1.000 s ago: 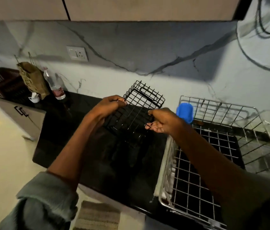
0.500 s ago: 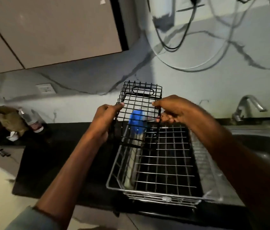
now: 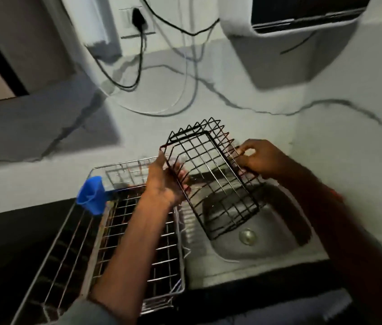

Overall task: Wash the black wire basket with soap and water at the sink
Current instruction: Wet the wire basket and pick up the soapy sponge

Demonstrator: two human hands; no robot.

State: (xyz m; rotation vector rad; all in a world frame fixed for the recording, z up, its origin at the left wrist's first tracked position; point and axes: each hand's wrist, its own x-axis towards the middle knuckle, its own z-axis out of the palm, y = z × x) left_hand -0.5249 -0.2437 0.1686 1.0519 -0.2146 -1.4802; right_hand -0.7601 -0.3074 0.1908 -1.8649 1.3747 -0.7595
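Observation:
The black wire basket (image 3: 211, 177) hangs tilted in the air over the steel sink (image 3: 276, 233), its open side turned toward me. My left hand (image 3: 166, 181) grips its left rim with the thumb over the wire. My right hand (image 3: 258, 158) pinches the right rim, fingers curled round the wires. The sink's drain (image 3: 247, 235) shows below the basket's lower end. The tap is hidden behind the basket and my right hand.
A steel dish rack (image 3: 124, 233) stands on the black counter (image 3: 9, 245) left of the sink, with a blue cup holder (image 3: 91, 195) clipped to its far left corner. Cables (image 3: 138, 73) hang down the marble wall from a socket. A white appliance (image 3: 302, 36) is mounted upper right.
Both hands have carried the basket rightward from over the dish rack to over the sink and tilted it. My view has swung right and down.

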